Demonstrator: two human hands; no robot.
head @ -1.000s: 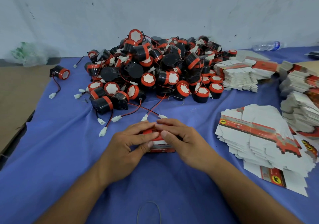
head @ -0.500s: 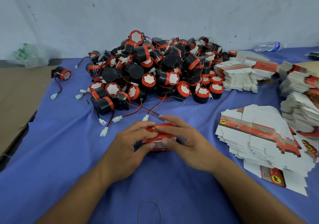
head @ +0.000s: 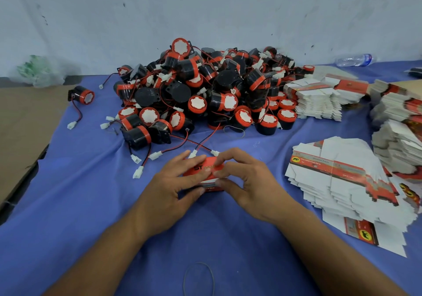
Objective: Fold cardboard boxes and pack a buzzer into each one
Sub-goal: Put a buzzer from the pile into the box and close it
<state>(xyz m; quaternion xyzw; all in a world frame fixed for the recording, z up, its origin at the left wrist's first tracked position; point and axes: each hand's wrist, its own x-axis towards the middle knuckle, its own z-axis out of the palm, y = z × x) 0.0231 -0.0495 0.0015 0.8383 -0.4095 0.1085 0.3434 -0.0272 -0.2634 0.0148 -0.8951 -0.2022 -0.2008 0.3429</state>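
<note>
A small red and white cardboard box (head: 206, 173) sits on the blue cloth at the centre, its red top face showing black letters. My left hand (head: 175, 181) grips its left side, fingers over the top and thumb at the front. My right hand (head: 245, 181) pinches its right end with curled fingers. Behind the box lies a big pile of black and red buzzers (head: 205, 90) with red and black wires and white plugs. A fan of flat unfolded boxes (head: 342, 174) lies to the right. Whether a buzzer is inside the box is hidden.
More stacks of flat boxes (head: 319, 97) stand at the back right and along the right edge (head: 397, 122). A lone buzzer (head: 83, 96) lies at the left by the cloth's edge. A rubber band (head: 198, 279) lies near me. A plastic bottle (head: 354, 60) rests by the wall.
The box has been turned between my hands so that its red top face now shows; both hands stayed in place around it.
</note>
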